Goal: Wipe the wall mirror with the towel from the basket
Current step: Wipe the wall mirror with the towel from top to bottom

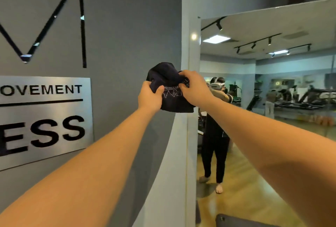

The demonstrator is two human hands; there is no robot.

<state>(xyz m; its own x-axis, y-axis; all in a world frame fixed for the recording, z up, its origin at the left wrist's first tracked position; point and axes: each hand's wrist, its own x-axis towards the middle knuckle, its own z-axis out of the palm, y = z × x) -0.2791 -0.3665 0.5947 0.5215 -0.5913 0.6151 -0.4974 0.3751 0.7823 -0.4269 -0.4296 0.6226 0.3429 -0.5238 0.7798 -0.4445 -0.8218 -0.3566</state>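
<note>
A dark navy towel (171,99) with white stitched lettering is bunched up in the air in front of me, at chest height. My left hand (150,97) grips its left edge, thumb on top of the cloth. My right hand (195,88) grips its upper right part with curled fingers. Both arms are stretched forward. The wall mirror (272,90) hangs to the right, past a pale wall corner, and the towel is held just left of its edge, apart from the glass. The basket is out of view.
A grey wall (127,26) with a black logo and a brushed metal sign (45,117) fills the left. The mirror reflects a person wearing a headset, a wooden floor and gym machines. A dark object (236,221) sits low at the bottom edge.
</note>
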